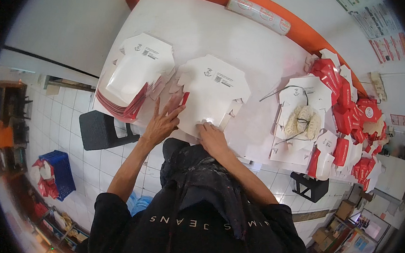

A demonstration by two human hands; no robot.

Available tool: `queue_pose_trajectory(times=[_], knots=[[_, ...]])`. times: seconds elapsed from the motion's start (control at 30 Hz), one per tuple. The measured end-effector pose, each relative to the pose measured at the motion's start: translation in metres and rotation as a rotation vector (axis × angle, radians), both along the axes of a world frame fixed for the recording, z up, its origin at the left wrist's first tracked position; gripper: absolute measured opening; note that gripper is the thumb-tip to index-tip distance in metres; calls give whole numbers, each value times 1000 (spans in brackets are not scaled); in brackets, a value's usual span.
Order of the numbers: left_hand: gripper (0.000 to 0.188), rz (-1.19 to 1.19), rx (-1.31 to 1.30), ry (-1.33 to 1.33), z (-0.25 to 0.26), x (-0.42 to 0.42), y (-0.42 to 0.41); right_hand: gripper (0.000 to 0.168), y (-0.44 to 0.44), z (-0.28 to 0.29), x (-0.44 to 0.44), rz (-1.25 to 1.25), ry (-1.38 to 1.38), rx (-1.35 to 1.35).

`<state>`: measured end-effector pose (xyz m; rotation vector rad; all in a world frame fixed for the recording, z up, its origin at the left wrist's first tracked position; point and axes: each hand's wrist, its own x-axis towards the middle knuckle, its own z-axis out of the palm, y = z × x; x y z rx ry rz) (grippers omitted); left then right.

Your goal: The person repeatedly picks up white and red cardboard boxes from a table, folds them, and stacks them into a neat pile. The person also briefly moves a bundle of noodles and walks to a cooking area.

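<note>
A flat white box blank with printed writing and a code lies on the table in front of me. My left hand rests at its left side, fingers spread over the cut side flaps, near a small red flap edge. At the near edge of the same blank is my right hand, its fingers bent onto the white board; the thumb's grip is hidden. To the left, a stack of similar blanks has red undersides showing along its curved near edges.
Folded red-and-white boxes are heaped at the table's right end. Beside them, a beige netted bundle with a black tie sits on more blanks. A printed roll lies along the back wall. Black stools and a blue crate stand below.
</note>
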<state>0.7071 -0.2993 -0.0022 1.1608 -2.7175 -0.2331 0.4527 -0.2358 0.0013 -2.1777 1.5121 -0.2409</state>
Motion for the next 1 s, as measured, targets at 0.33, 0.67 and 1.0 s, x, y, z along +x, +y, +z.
queue_pose_trajectory(times=[0.33, 0.67, 1.0], knots=[[42, 332, 183, 307, 20, -35, 33, 25, -10, -1, -12, 65, 43, 45], [57, 904, 498, 579, -33, -52, -6, 91, -78, -14, 21, 4, 101, -9], [36, 715, 164, 379, -17, -39, -17, 105, -65, -13, 10, 174, 91, 211]])
